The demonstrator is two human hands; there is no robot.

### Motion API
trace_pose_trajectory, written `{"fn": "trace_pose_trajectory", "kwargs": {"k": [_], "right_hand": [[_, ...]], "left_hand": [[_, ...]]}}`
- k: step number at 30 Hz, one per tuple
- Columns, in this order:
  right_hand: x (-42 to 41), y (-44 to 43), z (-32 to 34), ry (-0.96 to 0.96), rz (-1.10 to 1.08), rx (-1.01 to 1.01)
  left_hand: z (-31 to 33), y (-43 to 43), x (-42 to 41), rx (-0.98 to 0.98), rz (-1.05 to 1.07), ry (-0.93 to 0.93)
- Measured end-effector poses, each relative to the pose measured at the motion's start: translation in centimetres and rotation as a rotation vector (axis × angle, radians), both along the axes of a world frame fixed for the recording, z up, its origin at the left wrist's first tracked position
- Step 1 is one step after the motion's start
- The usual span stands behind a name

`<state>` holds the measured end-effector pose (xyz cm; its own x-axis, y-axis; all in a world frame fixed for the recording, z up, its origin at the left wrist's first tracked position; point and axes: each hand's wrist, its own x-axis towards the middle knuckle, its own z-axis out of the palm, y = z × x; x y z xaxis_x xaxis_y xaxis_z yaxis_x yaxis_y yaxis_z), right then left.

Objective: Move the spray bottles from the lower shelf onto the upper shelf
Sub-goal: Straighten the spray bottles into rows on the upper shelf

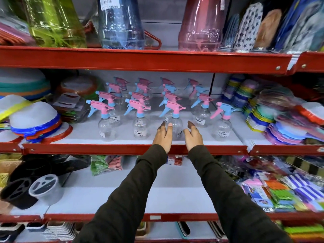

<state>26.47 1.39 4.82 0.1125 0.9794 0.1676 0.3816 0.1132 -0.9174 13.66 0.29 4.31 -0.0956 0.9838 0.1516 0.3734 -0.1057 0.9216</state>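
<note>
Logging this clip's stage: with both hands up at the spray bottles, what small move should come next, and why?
Probably draw both hands back. The left hand and right hand flank one spray bottle, open, apparently not gripping it. It stands upright on the shelf among the others, and no bottles show on the shelf below.

Back-row spray bottles (121, 85) blurred, bodies hidden; price labels (138, 132) too small to read

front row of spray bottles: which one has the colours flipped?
The rightmost front-row bottle: blue head with a pink trigger. The other front-row bottles, including the one between the left hand and right hand, have pink heads with blue triggers.
</note>
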Motion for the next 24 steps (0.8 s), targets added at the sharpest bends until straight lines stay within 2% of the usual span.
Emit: {"fn": "trace_pose_trajectory", "kwargs": {"k": [4,11,14,19,24], "right_hand": [[0.1,0.3,-0.5,-0.016,0.105,-0.019],[0.5,0.0,-1.1,-0.038,0.124,0.038],[0.9,-0.5,-1.5,0.016,0.060,0.128],[3.1,-1.9,-2.3,0.178,-0.113,0.325],[6.9,-2.8,-2.4,0.238,-0.322,0.440]], "left_hand": [[-0.4,0.5,0.2,-0.012,0.009,-0.047],[-0.9,0.1,0.4,0.021,0.028,-0.021],[-1.1,-0.6,1.0,0.071,0.101,-0.028],[-2.2,-3.3,3.3,0.381,0.285,0.015],[-2.2,-3.7,7.5,0.453,0.181,0.099]]}}
